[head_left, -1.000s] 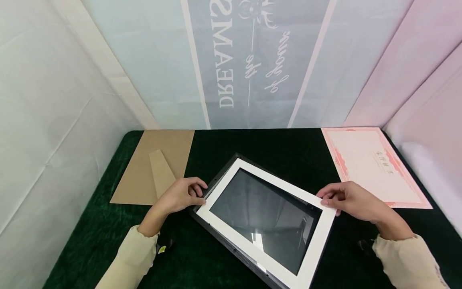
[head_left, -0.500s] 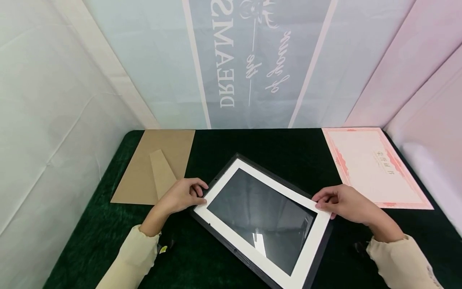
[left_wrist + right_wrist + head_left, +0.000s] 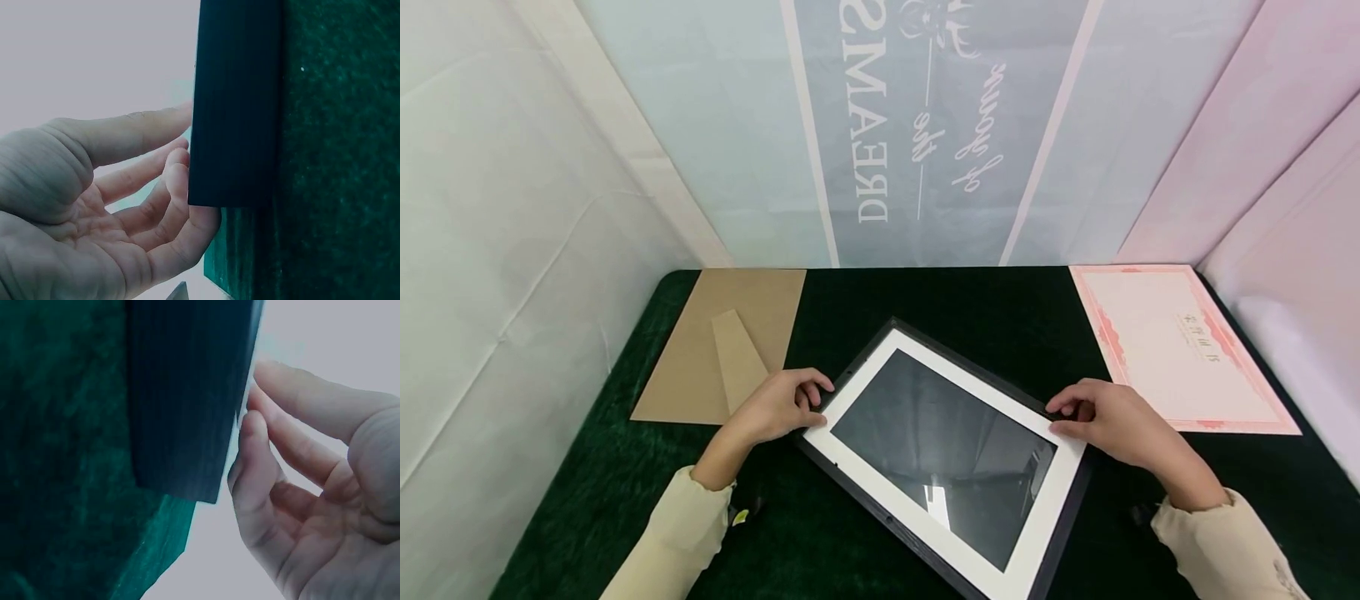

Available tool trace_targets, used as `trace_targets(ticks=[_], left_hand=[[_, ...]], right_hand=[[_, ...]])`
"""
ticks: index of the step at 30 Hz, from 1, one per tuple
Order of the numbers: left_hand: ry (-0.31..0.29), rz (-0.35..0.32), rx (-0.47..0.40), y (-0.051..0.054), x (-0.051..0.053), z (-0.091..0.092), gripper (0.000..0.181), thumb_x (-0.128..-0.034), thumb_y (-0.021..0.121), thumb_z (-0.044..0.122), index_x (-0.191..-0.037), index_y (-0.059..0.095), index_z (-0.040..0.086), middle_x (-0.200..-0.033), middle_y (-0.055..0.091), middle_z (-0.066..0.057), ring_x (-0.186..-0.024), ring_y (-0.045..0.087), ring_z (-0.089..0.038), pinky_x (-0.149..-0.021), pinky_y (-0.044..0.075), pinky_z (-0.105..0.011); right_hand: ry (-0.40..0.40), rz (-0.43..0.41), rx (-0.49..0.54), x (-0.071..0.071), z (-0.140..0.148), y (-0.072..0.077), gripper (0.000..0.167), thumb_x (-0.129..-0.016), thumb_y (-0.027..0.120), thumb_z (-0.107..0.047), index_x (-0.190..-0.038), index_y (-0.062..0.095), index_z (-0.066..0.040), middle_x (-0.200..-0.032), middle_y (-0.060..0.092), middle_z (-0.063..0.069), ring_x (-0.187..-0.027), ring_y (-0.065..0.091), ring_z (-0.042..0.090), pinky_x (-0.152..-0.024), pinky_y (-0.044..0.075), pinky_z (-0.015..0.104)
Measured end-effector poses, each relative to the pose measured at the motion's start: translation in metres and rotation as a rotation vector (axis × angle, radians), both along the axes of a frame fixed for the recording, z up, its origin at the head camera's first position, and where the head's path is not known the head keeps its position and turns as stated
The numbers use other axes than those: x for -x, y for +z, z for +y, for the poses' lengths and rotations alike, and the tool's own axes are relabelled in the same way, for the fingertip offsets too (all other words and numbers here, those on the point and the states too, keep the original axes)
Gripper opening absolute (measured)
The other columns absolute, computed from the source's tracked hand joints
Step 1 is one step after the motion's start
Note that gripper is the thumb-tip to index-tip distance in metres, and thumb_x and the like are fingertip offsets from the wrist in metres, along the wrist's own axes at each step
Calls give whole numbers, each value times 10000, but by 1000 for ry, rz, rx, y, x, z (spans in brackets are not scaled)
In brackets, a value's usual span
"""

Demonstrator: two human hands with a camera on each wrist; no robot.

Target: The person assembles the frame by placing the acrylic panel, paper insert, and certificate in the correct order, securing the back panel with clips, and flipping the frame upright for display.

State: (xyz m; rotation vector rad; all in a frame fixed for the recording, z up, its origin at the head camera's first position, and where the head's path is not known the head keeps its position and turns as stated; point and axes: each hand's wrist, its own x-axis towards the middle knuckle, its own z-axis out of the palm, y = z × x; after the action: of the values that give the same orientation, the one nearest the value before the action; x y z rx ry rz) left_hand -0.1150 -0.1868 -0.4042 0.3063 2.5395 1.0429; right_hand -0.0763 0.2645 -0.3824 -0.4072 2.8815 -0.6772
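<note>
A dark picture frame (image 3: 1071,508) lies turned at an angle on the dark green cloth. Its opening shows a glossy dark pane (image 3: 947,442), bordered by a white mat (image 3: 977,379) that sits flat inside the rim. At the left corner, the thumb of my left hand (image 3: 778,406) touches the mat while its bent fingers rest by the frame's edge. My right hand (image 3: 1123,421) is at the right corner, thumb on the mat and loosely bent fingertips at the rim. Both wrist views show the frame's side (image 3: 234,106) with fingertips along its top edge.
A brown backing board (image 3: 677,358) with its stand leg (image 3: 737,354) lies at the back left. A pink-bordered certificate (image 3: 1157,333) lies at the back right. Fabric walls close off the back and both sides of the table (image 3: 850,292).
The white mat has shifted slightly left and settled evenly inside the frame, showing the dark rim along its right side. My right hand has moved left with it; the left hand has barely moved.
</note>
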Motion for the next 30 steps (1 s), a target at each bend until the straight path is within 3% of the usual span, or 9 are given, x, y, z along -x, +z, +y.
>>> trace_targets(ticks=[7,13,18,23,27,30], left_hand=[[-18,16,78,0,-2,0,437,-817,805,74,-1210,618,112,-926,602,-55,-750,539,-145,-658,478,-278],[-12,50,139,-3,-4,-1,311,-890,738,118,-1184,669,43,-937,650,-53,-800,569,-141,-728,504,-314],[-38,158,144,-4,-5,2,277,-878,745,88,-1139,707,4,-930,673,-74,-810,596,-147,-724,527,-312],[-37,221,154,-5,-1,5,293,-876,747,85,-1155,714,2,-940,669,-84,-791,592,-149,-687,516,-288],[-21,246,154,-3,10,8,288,-889,736,96,-1164,714,12,-956,675,-96,-785,589,-155,-689,514,-298],[1,251,148,1,23,10,287,-908,717,109,-1182,710,23,-991,679,-113,-800,593,-172,-707,521,-315]], right_hand=[[14,-69,-37,5,4,-4,321,-819,813,-225,-1114,719,-136,-950,665,-8,-795,556,92,-625,457,237],[68,-112,-59,8,4,-7,307,-881,749,-253,-1153,713,-117,-947,688,-30,-784,580,57,-634,482,231],[62,-28,-63,7,0,-8,244,-876,742,-171,-1107,738,-95,-863,685,-51,-706,548,16,-592,462,216],[39,68,-92,4,-7,-10,218,-855,762,-140,-1067,754,-87,-799,661,-52,-646,488,19,-565,402,227],[15,121,-113,8,-9,-8,220,-856,753,-120,-1064,750,-46,-807,676,2,-636,483,61,-567,397,248],[6,137,-119,19,-8,-5,229,-875,722,-121,-1080,740,-21,-825,690,42,-634,487,94,-578,405,275]])
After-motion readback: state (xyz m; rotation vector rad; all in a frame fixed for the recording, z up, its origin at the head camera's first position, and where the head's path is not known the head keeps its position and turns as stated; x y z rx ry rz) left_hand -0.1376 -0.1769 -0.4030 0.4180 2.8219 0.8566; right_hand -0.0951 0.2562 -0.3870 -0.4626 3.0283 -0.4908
